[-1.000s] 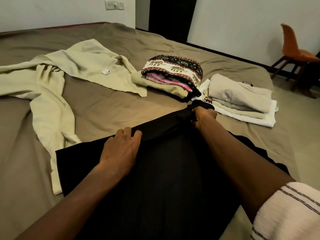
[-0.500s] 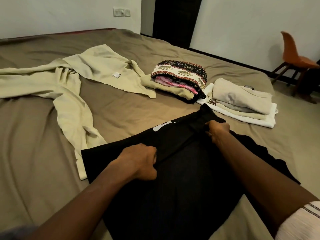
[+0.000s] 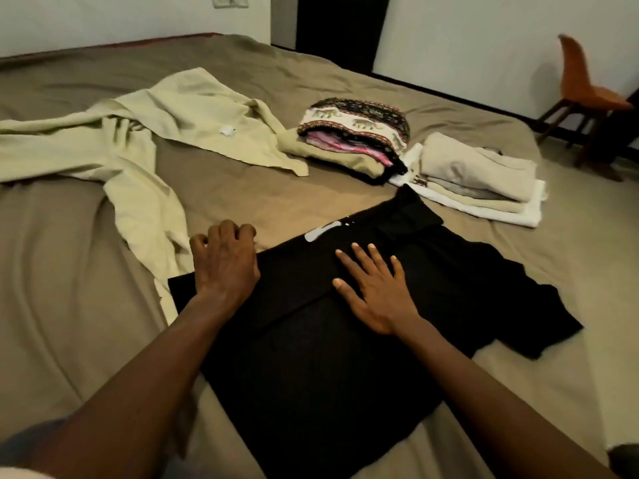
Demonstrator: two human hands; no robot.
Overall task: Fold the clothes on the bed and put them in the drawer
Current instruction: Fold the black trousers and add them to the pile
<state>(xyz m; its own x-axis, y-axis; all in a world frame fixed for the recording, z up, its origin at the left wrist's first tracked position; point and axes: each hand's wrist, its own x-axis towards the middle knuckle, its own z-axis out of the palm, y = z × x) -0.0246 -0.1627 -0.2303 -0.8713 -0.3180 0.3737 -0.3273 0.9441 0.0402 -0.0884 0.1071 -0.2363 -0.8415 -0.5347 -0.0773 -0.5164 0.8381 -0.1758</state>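
The black garment (image 3: 345, 357) lies near centre on the bed (image 3: 69, 305), partly folded. The right hand (image 3: 375, 292) presses it flat with fingers spread. The left hand (image 3: 224, 264) sits curled at its left edge — whether it grips cannot be told. Far right: patterned stack (image 3: 356, 129) and pale stack (image 3: 477, 174), both folded. Far left: cream garment (image 3: 138, 150), unfolded. No drawer is in view — stowing remains.

We cannot tell whether the left hand (image 3: 224, 267) pinches the edge of the black shirt (image 3: 311, 375). The tag (image 3: 226, 130) on the pale garment (image 3: 186, 108) is too small to read; the chair (image 3: 581, 84) is blurred.
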